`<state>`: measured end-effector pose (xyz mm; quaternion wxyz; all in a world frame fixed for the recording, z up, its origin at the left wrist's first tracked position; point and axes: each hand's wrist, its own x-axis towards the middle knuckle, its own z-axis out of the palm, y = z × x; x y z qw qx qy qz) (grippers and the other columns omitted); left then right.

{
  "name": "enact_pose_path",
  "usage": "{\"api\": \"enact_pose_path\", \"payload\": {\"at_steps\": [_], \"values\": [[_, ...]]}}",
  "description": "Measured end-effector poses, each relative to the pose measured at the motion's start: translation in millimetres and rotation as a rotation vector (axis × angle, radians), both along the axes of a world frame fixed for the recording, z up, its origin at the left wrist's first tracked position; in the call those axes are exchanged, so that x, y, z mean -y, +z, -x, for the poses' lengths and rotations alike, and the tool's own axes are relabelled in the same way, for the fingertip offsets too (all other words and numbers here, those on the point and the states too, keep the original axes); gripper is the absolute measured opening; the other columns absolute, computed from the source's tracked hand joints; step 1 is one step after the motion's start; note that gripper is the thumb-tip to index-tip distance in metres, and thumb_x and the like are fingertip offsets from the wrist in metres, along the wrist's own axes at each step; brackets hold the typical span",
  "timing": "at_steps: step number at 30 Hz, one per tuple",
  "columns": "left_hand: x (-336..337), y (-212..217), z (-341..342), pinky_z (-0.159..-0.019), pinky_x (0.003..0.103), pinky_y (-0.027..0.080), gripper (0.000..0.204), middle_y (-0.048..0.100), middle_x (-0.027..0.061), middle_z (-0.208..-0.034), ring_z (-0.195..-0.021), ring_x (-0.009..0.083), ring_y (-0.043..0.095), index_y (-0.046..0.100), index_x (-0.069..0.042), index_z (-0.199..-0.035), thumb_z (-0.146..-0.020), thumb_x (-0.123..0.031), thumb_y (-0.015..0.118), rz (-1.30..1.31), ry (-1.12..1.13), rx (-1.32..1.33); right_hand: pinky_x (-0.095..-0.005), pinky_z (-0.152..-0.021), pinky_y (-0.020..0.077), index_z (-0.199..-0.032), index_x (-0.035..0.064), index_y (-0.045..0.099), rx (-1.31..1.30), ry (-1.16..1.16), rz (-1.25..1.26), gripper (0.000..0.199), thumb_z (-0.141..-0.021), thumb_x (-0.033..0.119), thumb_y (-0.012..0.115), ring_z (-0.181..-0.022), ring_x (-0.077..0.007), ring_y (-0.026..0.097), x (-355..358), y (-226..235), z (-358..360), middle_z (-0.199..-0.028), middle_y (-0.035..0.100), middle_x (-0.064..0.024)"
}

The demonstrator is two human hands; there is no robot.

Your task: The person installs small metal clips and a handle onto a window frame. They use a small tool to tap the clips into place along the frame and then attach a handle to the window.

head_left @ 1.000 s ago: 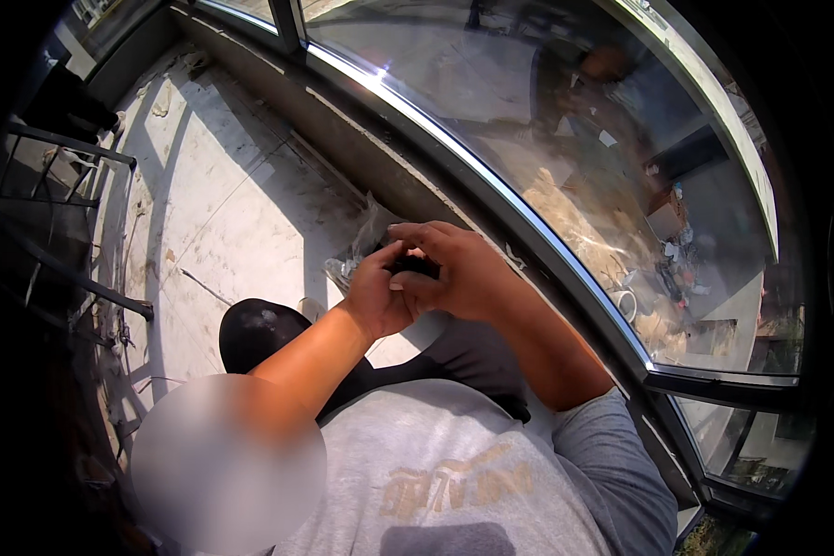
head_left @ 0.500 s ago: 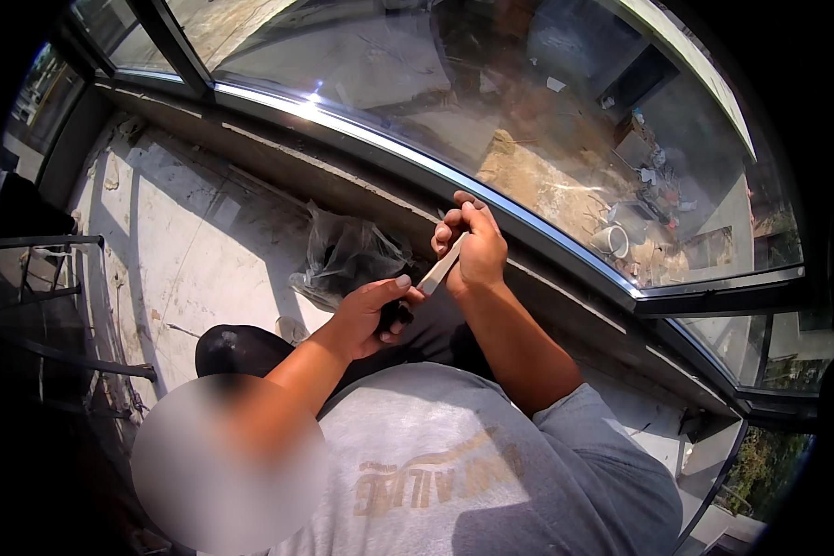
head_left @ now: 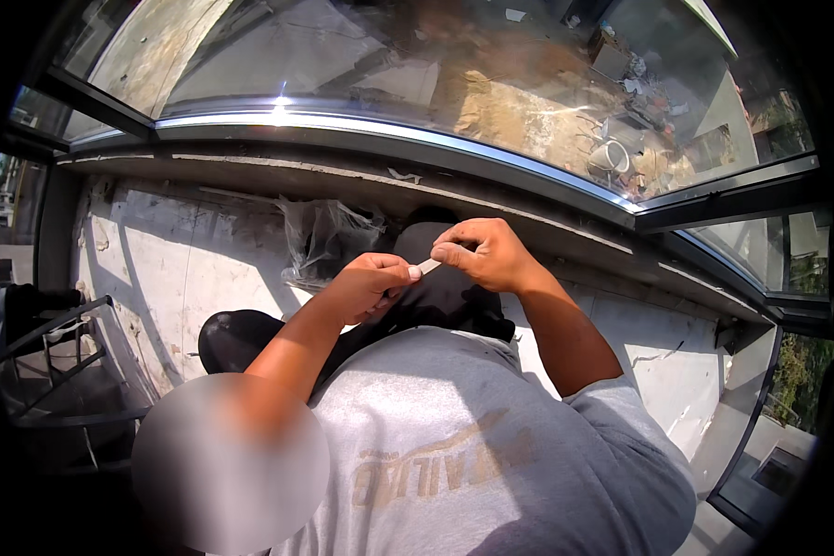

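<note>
A short, pale, flat strip point(head_left: 428, 266) runs between my two hands above my dark-trousered knee point(head_left: 426, 296). My left hand point(head_left: 366, 285) pinches its near end between thumb and fingers. Its other fingers are curled under in shadow, and I cannot make out whether they hold anything more. At the strip's far end, the thumb and forefinger of my right hand point(head_left: 494, 256) close on it. Only the middle of the strip shows, so its material is hard to tell. Beyond my left hand a clear plastic bag point(head_left: 310, 236) with something dark inside lies by the low wall.
A concrete ledge point(head_left: 278, 170) under a metal-framed window point(head_left: 371, 130) runs across in front of me. Through the glass show a white bucket point(head_left: 610, 157) and rubble. Dark metal bars point(head_left: 60, 361) stand at my left, on a dusty pale floor point(head_left: 213, 269).
The right hand has turned over, from fingers up to a downward pinch on the strip. Less of the strip shows between the hands. My view has swung round, levelling the ledge.
</note>
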<state>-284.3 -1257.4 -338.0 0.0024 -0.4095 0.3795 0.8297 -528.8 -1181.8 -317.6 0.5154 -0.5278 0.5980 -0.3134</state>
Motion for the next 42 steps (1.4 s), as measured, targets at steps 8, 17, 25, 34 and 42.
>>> {"api": "enact_pose_path", "payload": {"at_steps": [8, 17, 25, 34, 42], "values": [[-5.4, -38.5, -16.5, -0.060, 0.029, 0.045, 0.034, 0.060, -0.0003, -0.072, -0.065, 0.0098, 0.055, 0.071, -0.004, -0.093, -0.087, -0.034, 0.084, 0.468, -0.468, 0.253, -0.0218, -0.059, 0.0450, -0.111, -0.0002, 0.076, 0.354, -0.373, -0.147, 0.035, -0.094, 0.030, 0.079, -0.066, -0.0080, 0.058, -66.0, -51.1, 45.1, -0.080, 0.067, -0.0016], [-43.2, -68.0, -18.7, -0.084, 0.042, 0.055, 0.030, 0.075, 0.0174, -0.097, -0.095, 0.0360, 0.071, 0.072, -0.008, -0.102, -0.087, -0.033, 0.078, 0.863, -0.895, 0.421, -0.0317, -0.066, 0.0602, -0.115, -0.0008, 0.056, 0.708, -0.663, -0.009, 0.021, -0.099, 0.010, 0.065, -0.079, -0.0236, 0.074, -100.7, -38.3, 93.0, -0.096, 0.073, -0.0171], [-12.4, -71.9, -34.2, -0.051, 0.025, 0.032, 0.025, 0.051, -0.0035, -0.064, -0.054, 0.0056, 0.042, 0.065, -0.005, -0.082, -0.100, -0.023, 0.065, 0.208, -0.231, 0.076, -0.0392, -0.066, 0.0491, -0.102, 0.0019, 0.057, -0.431, -1.131, 0.368, 0.028, -0.105, 0.030, 0.054, -0.068, -0.0237, 0.062, -132.1, 3.4, 167.0, -0.079, 0.063, -0.0104], [26.3, -54.7, -26.0, -0.045, 0.027, 0.028, 0.033, 0.046, -0.0019, -0.058, -0.048, 0.0077, 0.038, 0.063, -0.004, -0.081, -0.102, -0.029, 0.059, 0.281, -0.209, 0.023, -0.0551, -0.084, 0.0504, -0.104, 0.0041, 0.064, -1.220, -1.179, 0.165, 0.039, -0.105, 0.042, 0.052, -0.095, -0.0483, 0.065, -136.7, 86.3, 227.5, -0.094, 0.070, -0.0249], [45.8, -61.0, -35.1, -0.047, 0.027, 0.029, 0.034, 0.047, -0.0011, -0.059, -0.049, 0.0083, 0.039, 0.063, -0.005, -0.081, -0.104, -0.029, 0.057, 0.253, -0.222, -0.025, -0.0544, -0.086, 0.0510, -0.097, 0.0044, 0.063, -1.259, -1.103, -0.155, 0.041, -0.102, 0.044, 0.052, -0.098, -0.0473, 0.066, -122.8, 119.6, 230.2, -0.097, 0.071, -0.0257]]}}
